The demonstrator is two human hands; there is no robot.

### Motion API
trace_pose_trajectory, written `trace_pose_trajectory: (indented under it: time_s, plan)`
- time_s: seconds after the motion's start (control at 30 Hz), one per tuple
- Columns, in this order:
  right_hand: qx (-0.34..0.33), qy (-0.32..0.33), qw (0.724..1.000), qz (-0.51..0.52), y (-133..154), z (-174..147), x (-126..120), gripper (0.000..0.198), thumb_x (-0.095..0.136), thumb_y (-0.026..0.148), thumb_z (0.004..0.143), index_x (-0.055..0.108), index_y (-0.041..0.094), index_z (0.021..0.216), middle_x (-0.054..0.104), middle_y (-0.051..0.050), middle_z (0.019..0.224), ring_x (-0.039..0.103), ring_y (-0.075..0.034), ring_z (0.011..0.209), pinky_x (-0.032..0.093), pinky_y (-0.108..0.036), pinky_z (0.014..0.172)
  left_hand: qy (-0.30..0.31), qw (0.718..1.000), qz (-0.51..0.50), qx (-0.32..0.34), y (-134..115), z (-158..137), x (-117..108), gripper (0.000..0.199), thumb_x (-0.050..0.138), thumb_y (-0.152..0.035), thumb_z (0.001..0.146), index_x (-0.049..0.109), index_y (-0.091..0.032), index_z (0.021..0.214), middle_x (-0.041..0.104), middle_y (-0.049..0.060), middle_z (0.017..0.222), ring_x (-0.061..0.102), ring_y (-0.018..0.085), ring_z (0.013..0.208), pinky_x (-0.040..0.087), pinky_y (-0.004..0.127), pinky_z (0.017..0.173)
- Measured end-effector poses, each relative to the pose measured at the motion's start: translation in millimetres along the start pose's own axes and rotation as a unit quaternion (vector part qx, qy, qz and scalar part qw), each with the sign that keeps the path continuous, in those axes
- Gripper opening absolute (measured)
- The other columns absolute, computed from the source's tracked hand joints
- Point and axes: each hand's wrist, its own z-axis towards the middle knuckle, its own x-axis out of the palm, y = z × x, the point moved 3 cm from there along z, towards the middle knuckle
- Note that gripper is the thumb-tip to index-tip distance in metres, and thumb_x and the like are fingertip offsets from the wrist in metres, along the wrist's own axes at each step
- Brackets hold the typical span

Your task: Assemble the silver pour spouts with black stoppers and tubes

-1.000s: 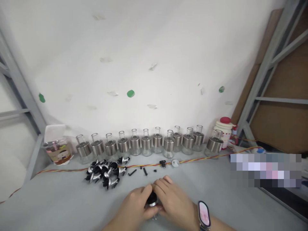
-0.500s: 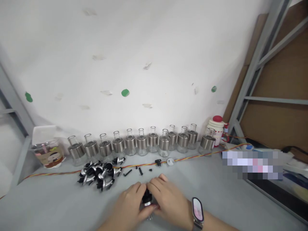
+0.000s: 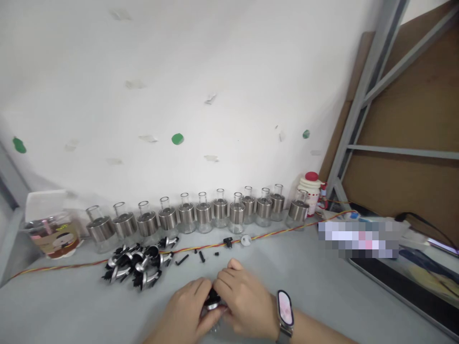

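At the front of the table my left hand (image 3: 187, 308) and my right hand (image 3: 244, 298) meet with fingers curled round a black-and-silver pour spout (image 3: 212, 301). Most of the spout is covered by the fingers; a dark top and a silver ring show between the hands. Something clear glints beneath it, too hidden to name. To the left lies a pile of similar pour spouts (image 3: 143, 260). Just beyond my hands are small black parts: a bent piece (image 3: 182, 260), a short rod (image 3: 202, 257) and a tiny piece (image 3: 216, 254).
Glass bottles with steel sleeves (image 3: 186, 210) stand along the white wall. A twisted red-and-yellow cord (image 3: 274, 234) crosses the table, near a black fitting (image 3: 227, 242) and a clear disc (image 3: 245, 240). A drink cup (image 3: 55, 236) stands left, a red-topped bottle (image 3: 311, 188) right.
The view has turned slightly right, so the table's things sit further left. My hands stay round the spout, which looks a little lower and more covered.
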Motion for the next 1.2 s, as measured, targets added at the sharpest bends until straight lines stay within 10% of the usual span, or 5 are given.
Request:
trace_pose_trajectory:
  time_s: [1.2]
  plan:
    - [0.004, -0.052, 0.998, 0.031, -2.9, -2.1, -1.5, 0.008, 0.05, 0.013, 0.069, 0.048, 0.017, 0.075, 0.055, -0.002, 0.071, 0.045, -0.016, 0.067, 0.029, -0.03, 0.071, -0.126, 0.986, 0.075, 0.084, -10.4, -2.0, -11.9, 0.019, 0.053, -0.036, 0.076, 0.051, -0.017, 0.072, 0.058, 0.002, 0.062, 0.057, 0.017, 0.054, 0.043, 0.026, 0.047]
